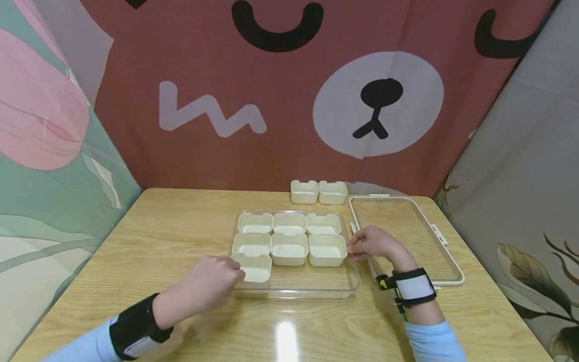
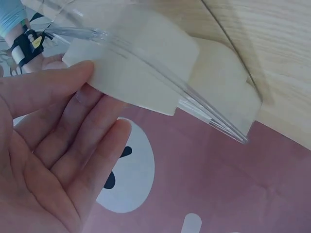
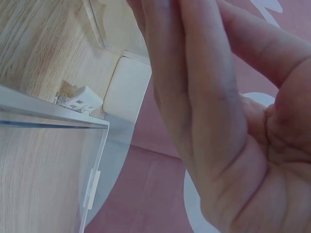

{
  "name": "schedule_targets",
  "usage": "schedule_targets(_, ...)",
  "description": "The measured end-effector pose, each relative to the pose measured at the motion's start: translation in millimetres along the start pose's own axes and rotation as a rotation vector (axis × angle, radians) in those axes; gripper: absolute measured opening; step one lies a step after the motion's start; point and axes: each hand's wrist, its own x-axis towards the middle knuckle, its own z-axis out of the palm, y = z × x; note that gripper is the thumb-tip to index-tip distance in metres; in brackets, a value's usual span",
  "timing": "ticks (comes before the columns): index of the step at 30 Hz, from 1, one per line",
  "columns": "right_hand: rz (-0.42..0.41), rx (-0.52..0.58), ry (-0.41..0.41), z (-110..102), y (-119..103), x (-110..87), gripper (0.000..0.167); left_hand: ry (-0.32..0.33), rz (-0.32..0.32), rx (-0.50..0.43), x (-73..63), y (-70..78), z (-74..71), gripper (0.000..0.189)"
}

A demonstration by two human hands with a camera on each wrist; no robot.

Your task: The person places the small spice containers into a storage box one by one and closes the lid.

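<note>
My left hand (image 1: 212,281) pinches the side of a small cream box (image 1: 255,269) at the front left of a clear plastic tray (image 1: 312,287). In the left wrist view, the thumb and fingers of that hand (image 2: 63,111) meet at the wall of this box (image 2: 131,77). Two rows of similar cream boxes (image 1: 289,251) stand behind it in the tray. My right hand (image 1: 375,242) is at the tray's right side, its fingertips right at the edge of the right-hand box (image 1: 327,251). Its fingers (image 3: 204,73) look fairly straight in the right wrist view, with their tips cut off.
Two more cream boxes (image 1: 318,192) stand side by side at the back of the wooden table (image 1: 181,221). To the right lies a clear lid with a white frame and clips (image 1: 434,221). A printed curtain (image 1: 203,161) hangs behind the table.
</note>
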Motion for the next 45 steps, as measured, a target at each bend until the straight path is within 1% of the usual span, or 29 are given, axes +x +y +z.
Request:
schedule_targets(4, 0.000, 0.011, -0.008, 0.2, -0.5, 0.0, 0.018, -0.044, -0.010, 0.016, -0.4, 0.3, 3.3, 0.025)
schedule_targets(15, -0.014, 0.026, -0.017, 0.0, 0.3, 0.0, 0.019, -0.106, -0.024, 0.021, 1.0, 1.6, 2.0, 0.025)
schedule_targets(21, -0.015, 0.015, -0.014, -0.9, 0.2, -0.1, 0.019, -0.144, -0.030, 0.014, 1.5, 1.2, 4.3, 0.023)
schedule_targets(34, -0.005, 0.025, -0.018, 0.0, -0.2, -1.2, 0.019, -0.186, -0.019, -0.007, 1.6, 0.7, 6.5, 0.023)
schedule_targets(39, -0.008, 0.026, -0.015, 0.2, -0.1, -0.7, 0.019, -0.199, -0.017, 0.014, 2.9, 0.0, 7.5, 0.026)
schedule_targets(45, 0.013, 0.031, -0.011, -0.7, -0.6, 0.0, 0.016, -0.221, 0.011, 0.040, 4.9, -0.5, 4.8, 0.026)
